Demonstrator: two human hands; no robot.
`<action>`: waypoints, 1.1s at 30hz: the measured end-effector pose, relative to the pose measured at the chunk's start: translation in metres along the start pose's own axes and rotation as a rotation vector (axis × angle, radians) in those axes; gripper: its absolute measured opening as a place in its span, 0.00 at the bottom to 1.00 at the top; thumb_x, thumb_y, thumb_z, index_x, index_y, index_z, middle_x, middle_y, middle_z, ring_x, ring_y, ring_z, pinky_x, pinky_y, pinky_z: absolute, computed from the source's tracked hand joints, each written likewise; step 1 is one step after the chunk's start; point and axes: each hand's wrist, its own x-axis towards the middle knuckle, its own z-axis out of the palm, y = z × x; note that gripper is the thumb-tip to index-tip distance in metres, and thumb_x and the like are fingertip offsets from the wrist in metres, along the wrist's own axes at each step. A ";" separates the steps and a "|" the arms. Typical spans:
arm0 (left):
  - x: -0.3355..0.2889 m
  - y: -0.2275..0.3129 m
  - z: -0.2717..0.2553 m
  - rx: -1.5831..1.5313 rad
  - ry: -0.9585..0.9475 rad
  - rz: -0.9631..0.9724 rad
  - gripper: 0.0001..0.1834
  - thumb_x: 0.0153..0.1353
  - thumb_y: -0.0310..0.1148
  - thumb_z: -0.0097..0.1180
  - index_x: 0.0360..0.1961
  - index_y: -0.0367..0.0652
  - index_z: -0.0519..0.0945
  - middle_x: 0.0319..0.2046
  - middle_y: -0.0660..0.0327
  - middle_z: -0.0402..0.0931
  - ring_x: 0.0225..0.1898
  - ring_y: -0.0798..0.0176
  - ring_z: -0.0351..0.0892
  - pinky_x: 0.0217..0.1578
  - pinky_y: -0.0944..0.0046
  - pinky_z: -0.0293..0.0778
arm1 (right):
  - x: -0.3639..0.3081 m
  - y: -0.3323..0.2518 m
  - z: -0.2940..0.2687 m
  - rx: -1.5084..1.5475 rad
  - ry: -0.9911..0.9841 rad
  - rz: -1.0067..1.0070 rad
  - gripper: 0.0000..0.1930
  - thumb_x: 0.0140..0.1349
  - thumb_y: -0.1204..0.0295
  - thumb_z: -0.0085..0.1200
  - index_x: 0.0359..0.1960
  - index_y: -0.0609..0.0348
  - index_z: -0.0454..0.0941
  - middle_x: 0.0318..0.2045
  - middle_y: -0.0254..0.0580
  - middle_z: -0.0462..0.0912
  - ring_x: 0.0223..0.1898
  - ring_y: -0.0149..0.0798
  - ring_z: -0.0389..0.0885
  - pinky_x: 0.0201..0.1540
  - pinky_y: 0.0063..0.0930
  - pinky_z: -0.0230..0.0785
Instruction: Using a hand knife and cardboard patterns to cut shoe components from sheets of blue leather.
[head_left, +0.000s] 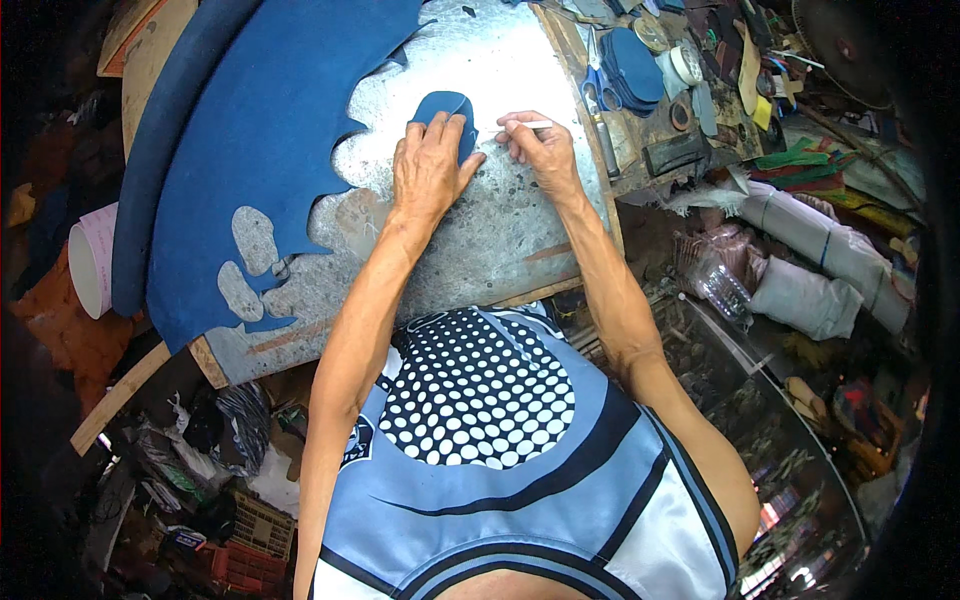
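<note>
Nearest, at six o'clock, is the person's blue and white shirt (520,470) with a dotted dark panel on the chest. Both bare forearms rise from it toward the metal sheet (480,250) that covers the workbench.

The left hand (428,170) lies flat, fingers spread a little apart, pressing down on a small blue cut piece (447,103) near the middle of the sheet; the piece pokes out past the fingertips toward twelve o'clock. Just beside it at three o'clock, the right hand (540,145) is pinched shut on a thin white pen (535,124), whose tip points toward the piece.

At nine o'clock from the hands, a large blue sheet (250,150) with foot-shaped holes cut out drapes over the bench and its left edge.

Farther off, at one o'clock, a stack of blue cut soles (635,68) sits on the cluttered wooden bench end, with scissors (598,85) just beside it.
</note>
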 end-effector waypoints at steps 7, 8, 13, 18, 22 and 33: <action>0.001 -0.013 0.000 -0.191 0.002 -0.028 0.20 0.62 0.30 0.55 0.56 0.45 0.78 0.50 0.52 0.80 0.47 0.47 0.78 0.49 0.51 0.76 | 0.003 0.014 0.010 -0.189 -0.006 -0.055 0.11 0.64 0.69 0.57 0.41 0.63 0.83 0.29 0.38 0.86 0.26 0.23 0.77 0.27 0.18 0.69; 0.001 -0.012 -0.002 -0.191 0.001 -0.029 0.20 0.62 0.30 0.55 0.56 0.45 0.78 0.50 0.52 0.80 0.47 0.47 0.78 0.49 0.51 0.76 | 0.004 0.014 0.010 -0.188 -0.006 -0.054 0.11 0.64 0.69 0.57 0.41 0.63 0.83 0.29 0.38 0.86 0.26 0.23 0.77 0.27 0.18 0.69; 0.000 -0.011 0.004 -0.045 -0.041 -0.007 0.25 0.59 0.31 0.60 0.59 0.45 0.75 0.52 0.54 0.78 0.45 0.48 0.78 0.48 0.53 0.76 | 0.002 0.012 0.010 -0.314 -0.023 -0.057 0.10 0.63 0.69 0.57 0.41 0.63 0.84 0.28 0.37 0.85 0.26 0.23 0.77 0.27 0.19 0.69; -0.003 0.003 0.000 0.039 -0.054 -0.004 0.32 0.53 0.38 0.69 0.59 0.44 0.74 0.54 0.53 0.77 0.45 0.49 0.76 0.47 0.53 0.74 | -0.002 -0.002 0.004 -0.055 -0.027 0.049 0.10 0.63 0.71 0.56 0.40 0.66 0.83 0.28 0.38 0.85 0.32 0.26 0.81 0.35 0.19 0.72; 0.000 -0.005 0.002 -0.041 0.006 0.004 0.25 0.58 0.33 0.61 0.58 0.42 0.76 0.52 0.50 0.79 0.45 0.49 0.78 0.48 0.52 0.75 | 0.000 0.010 0.006 -0.086 0.024 -0.026 0.11 0.64 0.70 0.56 0.41 0.65 0.83 0.27 0.36 0.85 0.28 0.25 0.79 0.31 0.19 0.70; 0.003 -0.007 -0.002 -0.074 0.010 0.015 0.23 0.61 0.28 0.54 0.59 0.40 0.75 0.49 0.48 0.80 0.45 0.47 0.80 0.47 0.52 0.77 | 0.004 0.005 0.005 -0.194 -0.011 -0.028 0.11 0.64 0.68 0.56 0.38 0.64 0.83 0.22 0.35 0.81 0.22 0.22 0.73 0.24 0.19 0.65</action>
